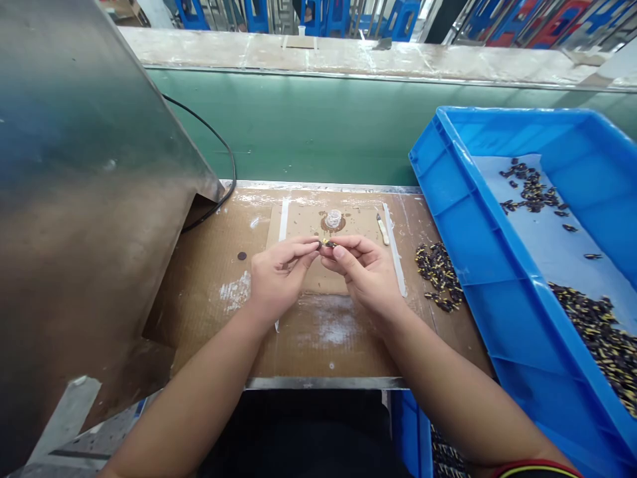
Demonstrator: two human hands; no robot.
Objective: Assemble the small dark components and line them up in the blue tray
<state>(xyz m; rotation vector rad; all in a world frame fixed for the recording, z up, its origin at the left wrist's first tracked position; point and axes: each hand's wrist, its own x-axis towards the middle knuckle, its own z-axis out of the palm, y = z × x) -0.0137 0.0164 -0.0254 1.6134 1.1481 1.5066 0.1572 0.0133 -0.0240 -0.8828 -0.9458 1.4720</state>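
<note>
1. Left hand (279,279) and right hand (363,275): both closed to a pinch, fingers curled, hovering just above a tan corrugated cardboard sheet (326,279) taped to the bench.
2. Small dark piece with yellow marks (326,243): gripped between the fingertips of both hands, above the far half of the cardboard sheet. Exact shape hidden by the fingers.
3. Clear round plastic cap (333,219): sits on a brown stain, near the far edge of the cardboard sheet, just beyond the hands.
4. Slim knife with a cream handle (382,229): lies at the sheet's far right corner, beside a white tape strip (395,249).
5. Flat dark round disc (241,255): lies left of the cardboard sheet, well apart from it.
6. Loose pile of dark-and-yellow pieces (438,275): right of the cardboard sheet, on the bench.
7. Bright blue plastic crate (497,265): beyond that pile, further right of the sheet; holds more dark-and-yellow pieces (597,338) on pale paper (552,219).
8. Dull metal panel (74,199): stands left of the sheet, with a black cable (219,146) running behind it.
</note>
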